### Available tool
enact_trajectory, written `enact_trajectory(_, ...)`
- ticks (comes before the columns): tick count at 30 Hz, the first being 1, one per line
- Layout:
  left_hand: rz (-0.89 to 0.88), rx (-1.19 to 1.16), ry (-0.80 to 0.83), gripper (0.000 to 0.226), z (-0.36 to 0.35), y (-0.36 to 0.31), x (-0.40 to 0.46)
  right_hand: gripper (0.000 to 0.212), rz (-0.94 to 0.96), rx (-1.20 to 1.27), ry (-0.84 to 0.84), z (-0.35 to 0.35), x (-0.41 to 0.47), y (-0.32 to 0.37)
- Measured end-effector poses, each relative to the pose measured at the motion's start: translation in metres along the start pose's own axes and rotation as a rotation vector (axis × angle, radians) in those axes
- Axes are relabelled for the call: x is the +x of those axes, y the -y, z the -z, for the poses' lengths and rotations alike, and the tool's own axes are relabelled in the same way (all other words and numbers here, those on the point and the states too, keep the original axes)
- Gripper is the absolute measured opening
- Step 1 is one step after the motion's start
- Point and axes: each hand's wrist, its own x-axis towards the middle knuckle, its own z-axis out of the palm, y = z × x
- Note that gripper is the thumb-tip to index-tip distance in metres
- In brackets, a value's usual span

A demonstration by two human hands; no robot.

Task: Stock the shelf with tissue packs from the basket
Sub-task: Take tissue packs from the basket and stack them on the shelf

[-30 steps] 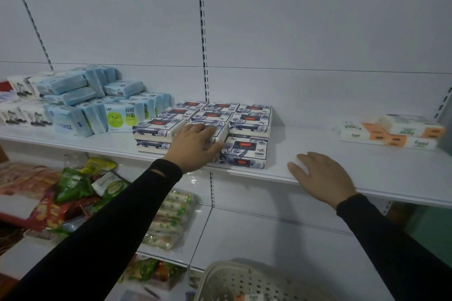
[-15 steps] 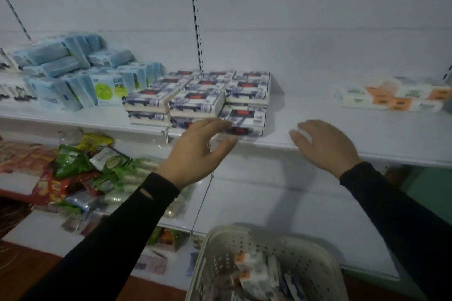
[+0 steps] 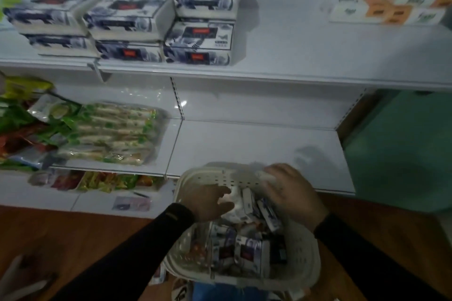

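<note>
While the white metal shelf (image 3: 293,56) above the basket carries stacked blue-and-white tissue packs (image 3: 198,43), leaving room beside them, the cream perforated plastic basket (image 3: 303,264) holds more. Both hands reach in: left hand (image 3: 208,201) curled on a white pack (image 3: 234,199); right hand (image 3: 291,193), blurred, grip unclear.

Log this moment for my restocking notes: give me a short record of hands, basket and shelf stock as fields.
left hand: reaching into the basket, fingers on a white pack; grip unclear
right hand: over the basket's far side, fingers on a pack; blurred
basket: white, perforated, holds many tissue packs
upper shelf: blue-and-white boxed tissues stacked at left, orange-and-white packs at right, bare space between
lower shelf: green-wrapped snack packets at left
</note>
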Motion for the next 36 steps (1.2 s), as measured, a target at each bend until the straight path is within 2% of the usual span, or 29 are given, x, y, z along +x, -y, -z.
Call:
enact_trajectory(3, 0.037, -0.007, 0.166, 0.057, -0.041, 0.003, 0.021, 0.067, -0.286, 0.125, 0.296, -0.057, -0.030, -0.034)
enact_trajectory(5, 0.042, -0.026, 0.263, 0.051, -0.067, 0.006, 0.031, 0.073, -0.472, 0.171, 0.425, -0.083, -0.046, -0.045)
enact_trajectory(7, 0.032, -0.071, 0.323, 0.045, -0.091, 0.009, 0.037, 0.071, -0.602, 0.209, 0.534, -0.107, -0.058, -0.054)
enact_trajectory(8, 0.036, -0.102, 0.340, 0.044, -0.102, 0.011, 0.039, 0.072, -0.627, 0.221, 0.584, -0.117, -0.060, -0.056)
enact_trajectory(10, 0.060, -0.128, 0.377, 0.046, -0.120, 0.015, 0.040, 0.093, -0.623, 0.231, 0.659, -0.139, -0.065, -0.059)
enact_trajectory(11, 0.074, -0.127, 0.386, 0.048, -0.126, 0.016, 0.039, 0.097, -0.627, 0.234, 0.698, -0.148, -0.066, -0.058)
enact_trajectory(13, 0.096, -0.148, 0.384, 0.050, -0.133, 0.018, 0.035, 0.076, -0.645, 0.207, 0.725, -0.160, -0.071, -0.059)
enact_trajectory(16, 0.093, -0.226, 0.341, 0.048, -0.129, 0.017, 0.026, 0.045, -0.715, 0.301, 0.608, -0.156, -0.071, -0.056)
enact_trajectory(18, 0.088, -0.307, 0.280, 0.050, -0.115, 0.014, 0.018, 0.043, -0.769, 0.459, 0.531, -0.138, -0.059, -0.053)
enact_trajectory(20, 0.063, -0.406, 0.188, 0.062, -0.094, 0.011, 0.013, 0.047, -0.819, 0.650, 0.436, -0.113, -0.040, -0.051)
enact_trajectory(23, 0.000, -0.564, 0.045, 0.080, -0.060, 0.008, 0.010, 0.042, -0.756, 0.906, 0.323, -0.073, -0.008, -0.045)
enact_trajectory(25, -0.049, -0.673, -0.073, 0.077, -0.033, 0.006, 0.008, 0.030, -0.711, 0.927, 0.227, -0.048, 0.013, -0.033)
enact_trajectory(28, -0.112, -0.644, -0.258, 0.066, 0.013, -0.002, 0.001, 0.020, -0.660, 1.040, 0.135, -0.006, 0.041, -0.009)
enact_trajectory(31, -0.181, -0.696, -0.328, 0.058, 0.064, -0.014, -0.018, 0.022, -0.520, 0.983, 0.130, 0.046, 0.060, 0.015)
enact_trajectory(36, -0.287, -0.608, -0.476, 0.052, 0.137, -0.033, -0.077, 0.015, -0.145, 0.562, -0.007, 0.130, 0.070, 0.059)
